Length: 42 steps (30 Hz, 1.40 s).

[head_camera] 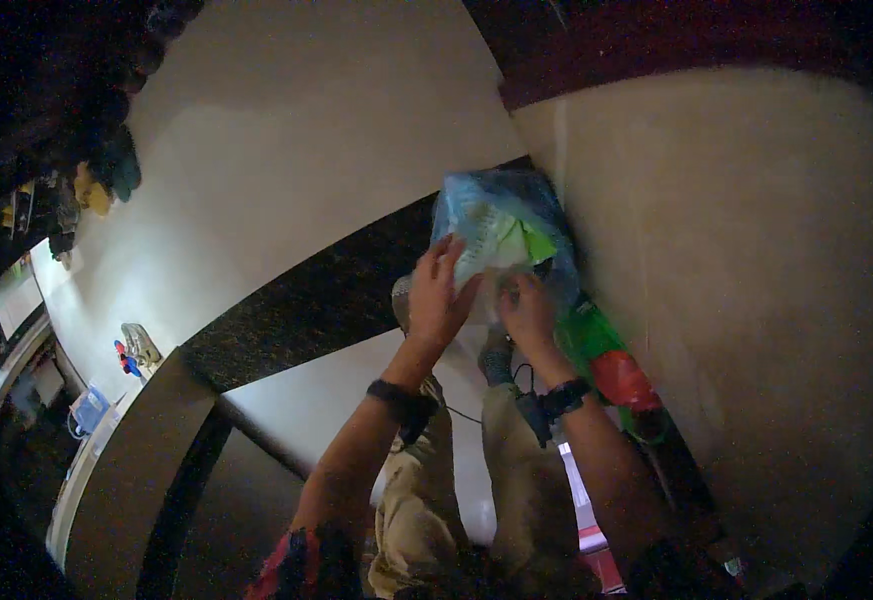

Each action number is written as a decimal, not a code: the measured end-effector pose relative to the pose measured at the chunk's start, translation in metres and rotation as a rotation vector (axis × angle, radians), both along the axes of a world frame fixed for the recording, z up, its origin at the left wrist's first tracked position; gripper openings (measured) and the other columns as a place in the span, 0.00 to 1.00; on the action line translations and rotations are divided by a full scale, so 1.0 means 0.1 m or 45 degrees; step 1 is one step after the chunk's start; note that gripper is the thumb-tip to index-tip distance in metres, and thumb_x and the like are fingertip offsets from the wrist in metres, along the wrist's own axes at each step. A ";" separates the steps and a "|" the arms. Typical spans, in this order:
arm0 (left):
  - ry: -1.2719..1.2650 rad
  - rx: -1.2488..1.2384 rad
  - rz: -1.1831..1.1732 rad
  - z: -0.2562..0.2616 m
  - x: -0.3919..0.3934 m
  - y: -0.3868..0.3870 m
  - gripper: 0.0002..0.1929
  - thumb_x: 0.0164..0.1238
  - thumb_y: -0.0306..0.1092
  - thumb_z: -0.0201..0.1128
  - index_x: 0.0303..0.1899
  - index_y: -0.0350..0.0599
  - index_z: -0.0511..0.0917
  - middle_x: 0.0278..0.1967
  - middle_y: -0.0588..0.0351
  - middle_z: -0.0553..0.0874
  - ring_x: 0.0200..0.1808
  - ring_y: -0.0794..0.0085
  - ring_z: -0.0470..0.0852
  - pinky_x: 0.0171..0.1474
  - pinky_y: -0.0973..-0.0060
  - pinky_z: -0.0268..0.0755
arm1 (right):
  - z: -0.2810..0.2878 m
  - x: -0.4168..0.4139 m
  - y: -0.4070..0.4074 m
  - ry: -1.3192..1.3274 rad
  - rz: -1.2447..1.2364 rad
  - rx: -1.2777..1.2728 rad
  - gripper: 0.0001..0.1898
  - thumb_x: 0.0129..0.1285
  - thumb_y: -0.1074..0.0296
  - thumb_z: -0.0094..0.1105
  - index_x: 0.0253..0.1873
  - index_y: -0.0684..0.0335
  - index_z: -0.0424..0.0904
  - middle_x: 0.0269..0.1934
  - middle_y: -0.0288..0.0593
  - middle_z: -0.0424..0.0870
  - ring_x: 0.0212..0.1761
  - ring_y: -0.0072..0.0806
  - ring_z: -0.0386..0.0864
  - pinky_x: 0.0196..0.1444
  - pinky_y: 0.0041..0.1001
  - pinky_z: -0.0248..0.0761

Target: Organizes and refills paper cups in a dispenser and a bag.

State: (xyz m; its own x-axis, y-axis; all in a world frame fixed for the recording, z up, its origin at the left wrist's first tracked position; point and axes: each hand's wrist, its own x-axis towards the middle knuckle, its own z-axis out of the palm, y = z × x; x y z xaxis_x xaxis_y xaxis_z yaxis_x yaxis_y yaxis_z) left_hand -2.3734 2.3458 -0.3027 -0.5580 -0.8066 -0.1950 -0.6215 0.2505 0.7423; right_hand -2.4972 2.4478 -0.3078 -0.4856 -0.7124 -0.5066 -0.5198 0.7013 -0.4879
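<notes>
A translucent blue plastic bag (pixel 549 196) sits in the corner on the dark speckled baseboard strip. Inside or on it show white and bright green crumpled pieces (pixel 537 241). My left hand (pixel 436 292) is at the bag's near left side, fingers spread, with nothing seen in its grasp. Close by, my right hand (pixel 532 311) has its fingers curled at the bag's near side. Something pale and blurred lies by its fingertips, so whether it grips anything is unclear. Dark bands with small devices (pixel 404 405) are on both wrists.
Green and red plastic packaging (pixel 624 381) lies along the right wall (pixel 721 247). My feet and trousered legs (pixel 515 457) are below my hands on the pale floor (pixel 316 382). At left, a shoe (pixel 139 343) and a blue bag (pixel 89 410) rest on a ledge. A thin cable runs near my legs.
</notes>
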 end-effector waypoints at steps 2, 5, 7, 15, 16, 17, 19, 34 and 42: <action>-0.156 -0.144 0.169 0.14 0.18 0.02 0.34 0.54 0.37 0.68 0.62 0.40 0.63 0.59 0.42 0.70 0.57 0.47 0.72 0.60 0.63 0.66 | 0.01 0.02 0.03 0.095 -0.085 -0.125 0.16 0.56 0.66 0.60 0.48 0.61 0.73 0.44 0.51 0.76 0.47 0.48 0.75 0.46 0.40 0.71; -0.234 -0.122 0.388 0.11 0.40 0.10 0.33 0.55 0.36 0.69 0.61 0.38 0.64 0.59 0.42 0.70 0.57 0.52 0.73 0.59 0.66 0.67 | 0.21 0.06 -0.11 0.165 -0.009 -0.275 0.19 0.53 0.65 0.63 0.50 0.61 0.72 0.47 0.50 0.74 0.48 0.47 0.73 0.48 0.40 0.70; 0.026 0.220 0.738 -0.20 0.57 0.26 0.31 0.56 0.37 0.69 0.59 0.36 0.65 0.56 0.43 0.72 0.53 0.58 0.75 0.55 0.69 0.69 | 0.45 0.15 -0.31 0.183 0.145 -0.378 0.21 0.52 0.64 0.64 0.51 0.61 0.71 0.49 0.50 0.72 0.50 0.48 0.72 0.50 0.41 0.69; 0.316 0.959 0.900 -0.27 0.46 0.29 0.22 0.64 0.37 0.63 0.55 0.37 0.70 0.45 0.53 0.77 0.41 0.71 0.77 0.42 0.76 0.71 | 0.23 0.28 -0.48 0.434 0.529 -0.267 0.22 0.48 0.70 0.62 0.52 0.61 0.73 0.54 0.50 0.71 0.59 0.54 0.65 0.58 0.46 0.64; 0.372 1.034 0.980 -0.21 0.42 0.23 0.21 0.65 0.37 0.62 0.55 0.37 0.70 0.46 0.52 0.77 0.41 0.72 0.77 0.42 0.76 0.71 | 0.09 0.20 -0.43 0.423 0.520 -0.277 0.22 0.47 0.71 0.61 0.51 0.61 0.73 0.54 0.49 0.71 0.58 0.53 0.66 0.58 0.45 0.64; 0.435 1.116 1.053 -0.18 0.36 0.20 0.20 0.65 0.36 0.61 0.55 0.38 0.70 0.47 0.52 0.77 0.41 0.72 0.77 0.43 0.75 0.71 | -0.05 0.06 -0.37 0.424 0.508 -0.281 0.21 0.47 0.72 0.60 0.50 0.61 0.74 0.54 0.48 0.72 0.58 0.52 0.66 0.57 0.44 0.65; 0.397 0.904 1.072 -0.23 0.34 0.21 0.19 0.67 0.35 0.59 0.55 0.37 0.69 0.48 0.51 0.76 0.43 0.71 0.76 0.45 0.75 0.70 | -0.11 -0.12 -0.38 0.334 0.497 -0.224 0.20 0.46 0.73 0.59 0.48 0.60 0.75 0.53 0.47 0.73 0.57 0.50 0.67 0.56 0.41 0.67; -0.279 -0.201 0.603 -0.18 0.23 -0.05 0.30 0.56 0.33 0.64 0.60 0.38 0.64 0.61 0.42 0.65 0.61 0.47 0.65 0.60 0.61 0.62 | 0.04 -0.97 -0.78 -0.385 0.160 0.013 0.18 0.53 0.56 0.61 0.43 0.64 0.78 0.40 0.52 0.82 0.43 0.44 0.80 0.47 0.34 0.71; 0.164 -0.028 0.353 -0.04 -0.17 0.02 0.57 0.42 0.42 0.76 0.70 0.39 0.42 0.58 0.37 0.71 0.58 0.51 0.73 0.54 0.65 0.71 | 0.06 -0.73 -0.97 -0.592 0.459 0.360 0.18 0.59 0.57 0.58 0.50 0.63 0.77 0.44 0.51 0.81 0.44 0.44 0.80 0.49 0.35 0.72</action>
State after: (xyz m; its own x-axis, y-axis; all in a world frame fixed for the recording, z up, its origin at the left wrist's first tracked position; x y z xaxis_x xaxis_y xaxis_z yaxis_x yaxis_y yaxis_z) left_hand -2.3905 2.3477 -0.3062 -0.3349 -0.9348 -0.1179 -0.5694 0.1011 0.8159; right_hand -2.5701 2.3503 -0.3016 0.0739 -0.5980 -0.7981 -0.5260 0.6565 -0.5406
